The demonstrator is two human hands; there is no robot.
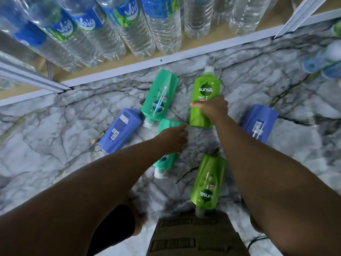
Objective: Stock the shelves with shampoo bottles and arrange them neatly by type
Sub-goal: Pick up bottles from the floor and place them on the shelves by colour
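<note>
Several Sunsilk shampoo bottles lie on the marble floor (pixel 55 163). My right hand (pixel 212 108) grips a lime-green bottle (pixel 204 93) around its middle, cap pointing toward the shelf. My left hand (pixel 173 137) closes over a teal bottle (pixel 166 161), hiding its middle. Another teal bottle (pixel 158 95) lies above it, cap toward me. A blue bottle (pixel 120 130) lies at the left with its back label up, and a second blue bottle (pixel 258 122) lies at the right. A second lime-green bottle (pixel 206 182) lies near my knees.
A low wooden shelf (pixel 203 43) with a white front edge holds rows of clear water bottles (pixel 129 30). White metal uprights (pixel 33 78) stand at the left and at the right (pixel 295 17). Blue items (pixel 323 61) sit blurred at the far right.
</note>
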